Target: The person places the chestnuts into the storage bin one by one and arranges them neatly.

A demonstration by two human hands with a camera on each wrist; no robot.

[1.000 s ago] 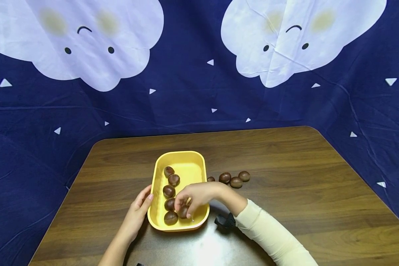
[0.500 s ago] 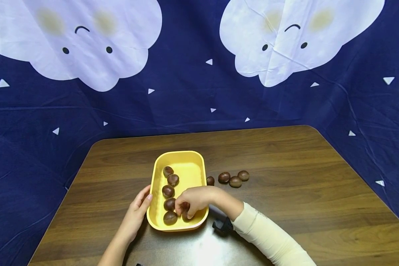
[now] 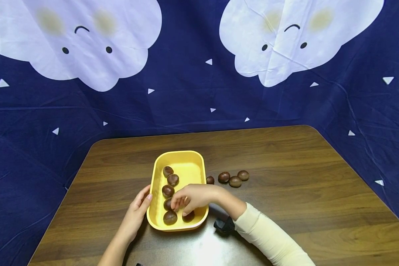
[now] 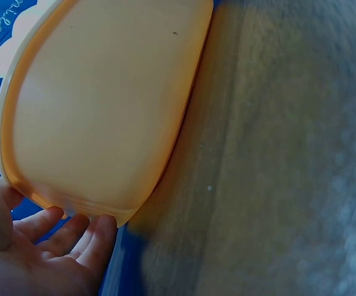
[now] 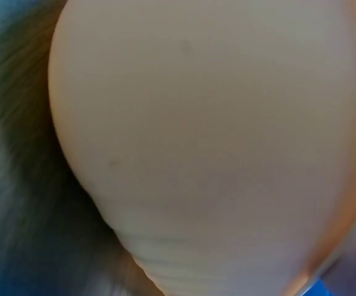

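My left hand [image 3: 136,212] holds the yellow tray [image 3: 189,171] at its left side, thumb at the rim and fingers against the outer wall. In the left wrist view, the fingertips of that hand [image 4: 55,253] touch the tray's side [image 4: 104,117]. Over the tray's near half hovers my right hand [image 3: 197,195], its fingers loosely bent. Just below its thumb a brown chestnut [image 3: 188,217] lies on the tray floor. Several more chestnuts [image 3: 168,191] form a column along the left side, one partly hidden by the right fingers. The tray's wall [image 5: 209,135] fills most of the right wrist view.
Several chestnuts [image 3: 224,177] lie on the wooden table [image 3: 286,166] right of the tray, one close to its wall. A black device [image 3: 224,225] is at the right wrist. A dark blue cloth [image 3: 186,103] with clouds hangs behind the table.
My right hand has let go of a chestnut at the tray's near right and has risen slightly to the left, fingers loosened. The left hand keeps its hold on the tray.
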